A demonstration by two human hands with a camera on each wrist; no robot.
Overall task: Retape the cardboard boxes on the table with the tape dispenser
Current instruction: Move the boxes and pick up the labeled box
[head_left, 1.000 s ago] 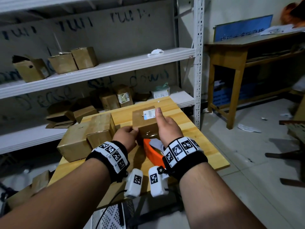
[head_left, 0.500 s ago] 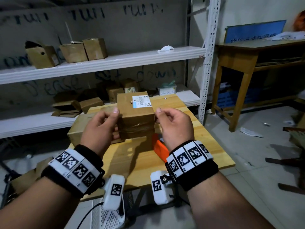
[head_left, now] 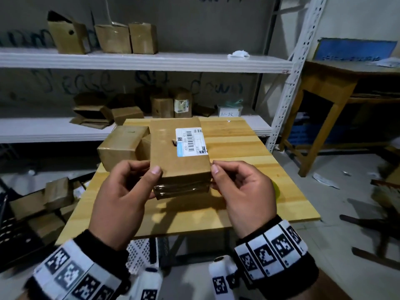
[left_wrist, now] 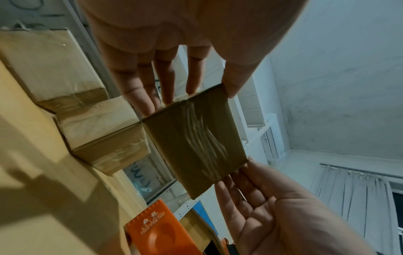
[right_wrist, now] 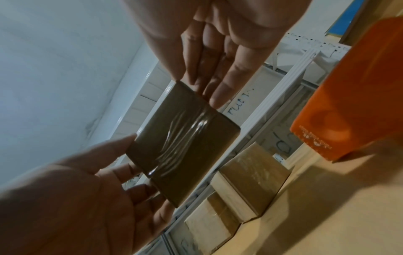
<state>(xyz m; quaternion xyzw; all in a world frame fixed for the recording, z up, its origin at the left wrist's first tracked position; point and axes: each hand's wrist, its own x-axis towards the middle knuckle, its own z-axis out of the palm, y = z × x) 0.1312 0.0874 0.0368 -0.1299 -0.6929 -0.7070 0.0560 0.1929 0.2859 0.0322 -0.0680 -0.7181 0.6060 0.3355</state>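
Note:
A small brown cardboard box [head_left: 173,152] with a white barcode label [head_left: 190,142] is held in the air above the wooden table [head_left: 249,148]. My left hand [head_left: 140,174] pinches its left near corner, thumb on top and fingers underneath. My right hand [head_left: 225,174] pinches the right near corner the same way. The wrist views show the box's underside [left_wrist: 196,143] [right_wrist: 181,145] crossed by wrinkled clear tape. The orange tape dispenser [left_wrist: 157,229] [right_wrist: 353,96] lies on the table below my hands; the head view does not show it.
Two more taped boxes [head_left: 122,146] sit at the table's far left. White metal shelves [head_left: 151,61] behind hold several cardboard boxes. A wooden desk [head_left: 337,83] stands to the right. More boxes [head_left: 52,195] lie on the floor at left.
The labelled box was resting on the table by the dispenser under my hands. Both hands have lifted it and brought it up closer to me.

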